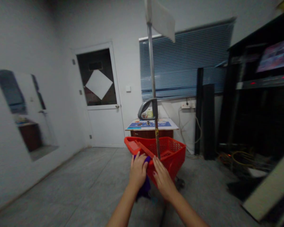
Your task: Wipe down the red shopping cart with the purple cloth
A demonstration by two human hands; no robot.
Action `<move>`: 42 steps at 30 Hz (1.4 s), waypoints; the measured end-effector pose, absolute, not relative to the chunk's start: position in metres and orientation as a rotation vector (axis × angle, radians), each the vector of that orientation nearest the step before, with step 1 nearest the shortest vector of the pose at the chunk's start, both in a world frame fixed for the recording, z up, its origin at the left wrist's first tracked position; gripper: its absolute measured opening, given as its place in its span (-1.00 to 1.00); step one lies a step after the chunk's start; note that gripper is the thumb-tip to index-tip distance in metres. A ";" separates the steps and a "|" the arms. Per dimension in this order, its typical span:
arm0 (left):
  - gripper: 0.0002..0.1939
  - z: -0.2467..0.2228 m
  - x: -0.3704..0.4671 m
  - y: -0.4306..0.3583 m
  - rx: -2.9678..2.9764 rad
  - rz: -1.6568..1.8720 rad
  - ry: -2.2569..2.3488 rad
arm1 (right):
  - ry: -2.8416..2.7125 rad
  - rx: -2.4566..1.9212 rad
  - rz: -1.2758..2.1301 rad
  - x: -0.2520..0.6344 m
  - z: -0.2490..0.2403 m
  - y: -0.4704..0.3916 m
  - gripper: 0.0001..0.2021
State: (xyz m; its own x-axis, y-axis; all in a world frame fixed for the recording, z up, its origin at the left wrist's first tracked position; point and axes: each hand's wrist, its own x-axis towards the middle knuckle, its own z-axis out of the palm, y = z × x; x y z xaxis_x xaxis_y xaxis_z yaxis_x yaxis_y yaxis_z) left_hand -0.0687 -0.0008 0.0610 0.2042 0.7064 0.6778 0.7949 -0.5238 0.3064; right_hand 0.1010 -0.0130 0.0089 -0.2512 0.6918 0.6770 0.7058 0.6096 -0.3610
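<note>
A red plastic shopping cart stands ahead of me on the floor, with a metal pole rising from it. My left hand is at the cart's near edge, its fingers curled over a purple cloth. The cloth hangs down below the hand, and part of it is hidden behind the fingers. My right hand rests against the red edge just to the right, fingers stretched out and lying nearly flat. Nothing shows in that hand. A grey-framed mirror is fixed partway up the pole.
A white flag hangs from the pole's top. Behind the cart is a small table with a printed board. A white door is at the back left, a wall mirror farther left. Dark racks and cables occupy the right.
</note>
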 end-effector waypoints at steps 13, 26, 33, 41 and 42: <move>-0.71 0.069 -0.053 -0.012 -2.315 -1.189 -1.491 | -1.986 -1.047 -0.006 0.100 -0.006 -0.014 -0.41; -0.68 0.063 -0.073 -0.004 -2.314 -1.279 -1.524 | -1.887 -1.343 0.074 0.140 -0.011 0.044 -0.46; -0.67 0.063 -0.094 0.005 -2.289 -1.299 -1.579 | -1.861 -1.338 -0.005 0.121 -0.014 0.040 -0.50; -0.64 0.056 -0.132 0.015 -2.285 -1.335 -1.583 | -1.855 -1.352 -0.087 0.093 -0.020 0.020 -0.49; -0.64 0.056 -0.134 0.014 -2.281 -1.324 -1.587 | -1.862 -1.348 -0.094 0.092 -0.021 0.019 -0.49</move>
